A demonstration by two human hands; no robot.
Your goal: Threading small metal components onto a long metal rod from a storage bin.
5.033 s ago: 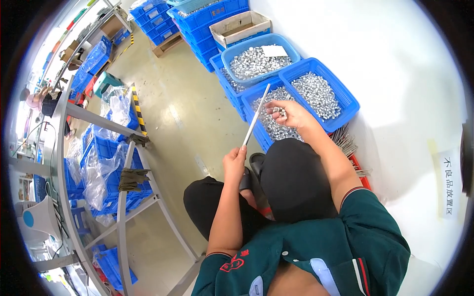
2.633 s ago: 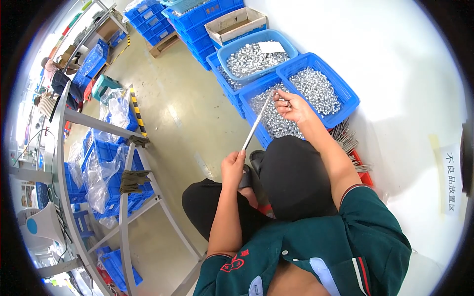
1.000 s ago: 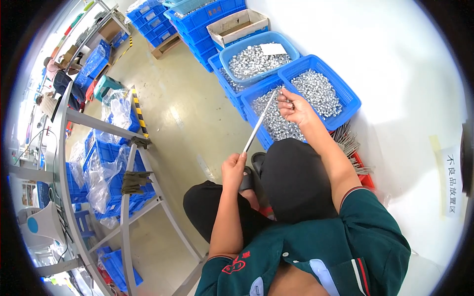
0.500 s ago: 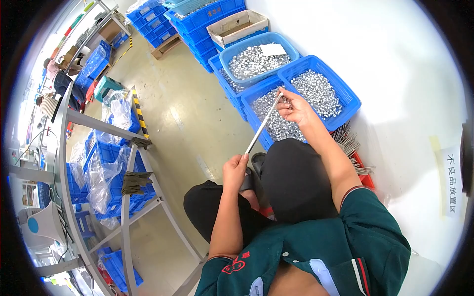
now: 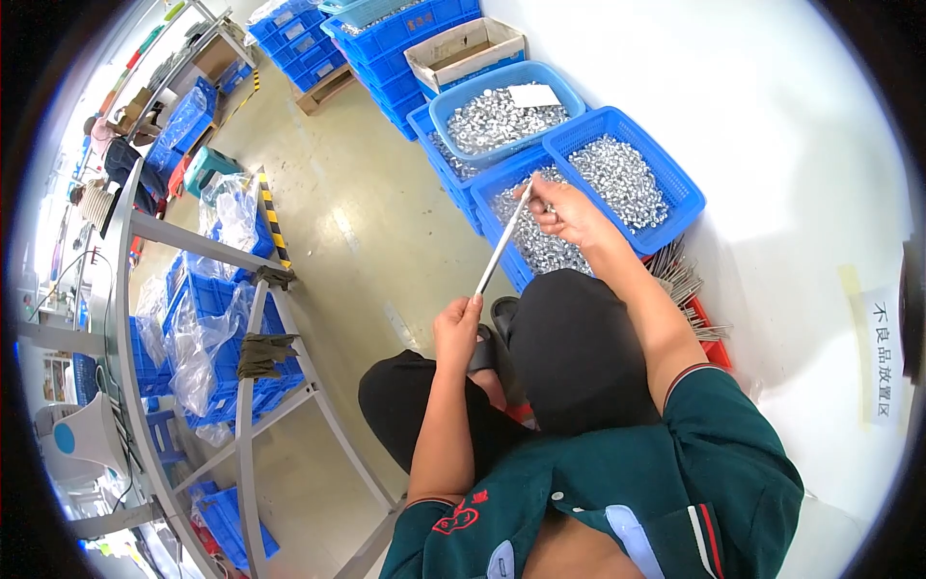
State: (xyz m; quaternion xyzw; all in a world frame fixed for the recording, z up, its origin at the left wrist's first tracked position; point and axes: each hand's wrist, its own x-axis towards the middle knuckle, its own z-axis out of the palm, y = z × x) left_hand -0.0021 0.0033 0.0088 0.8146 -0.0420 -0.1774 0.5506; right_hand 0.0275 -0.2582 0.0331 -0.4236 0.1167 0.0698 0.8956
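Note:
A thin, straight silvery metal rod (image 5: 499,253) slants between my two hands. My left hand (image 5: 455,333) is closed around its lower end, above my left knee. At the upper end the fingers of my right hand (image 5: 571,212) are pinched together on the rod's tip; whether they also hold a small part is too small to tell. Beneath my right hand lie many small shiny metal parts (image 5: 550,249) in a blue plastic basket (image 5: 500,246). A second blue basket (image 5: 683,179) with similar parts sits to its right.
Behind them stand a lighter blue tub (image 5: 577,95) of metal parts and a worn cardboard box (image 5: 424,72). Thin metal rods (image 5: 675,275) lie in a red bin (image 5: 716,352) beside my right knee. A grey metal frame (image 5: 248,434) rises on the left, near plastic-covered blue crates.
My right hand has shifted slightly left with the rod's upper end, so the rod leans a little more leftward. My left hand has moved only slightly.

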